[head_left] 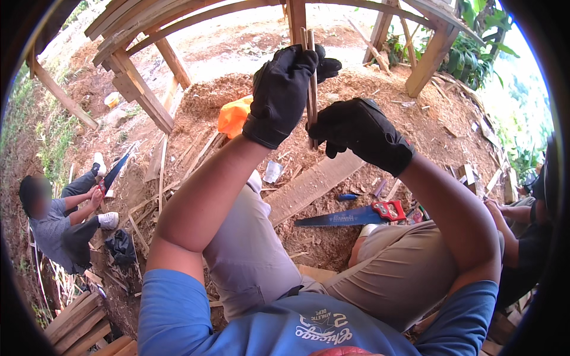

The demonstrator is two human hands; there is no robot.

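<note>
Left hand (279, 92) and right hand (363, 132), both gloved, fingers gripping thin wooden sticks (312, 89); blue T-shirt (255, 332)'s got white lettering (323, 337), handsaw (332, 219) blade's printed too.

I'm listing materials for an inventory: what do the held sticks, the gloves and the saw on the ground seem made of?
Sticks: probably bare wood, being matte and brown.
Gloves: matte black, likely fabric or synthetic leather; they crease softly, but no weave shows.
Saw blade: probably blue-coated steel, given its thin, flat shape.
Saw handle: likely plastic, from its bright red, though painted wood is possible.
</note>
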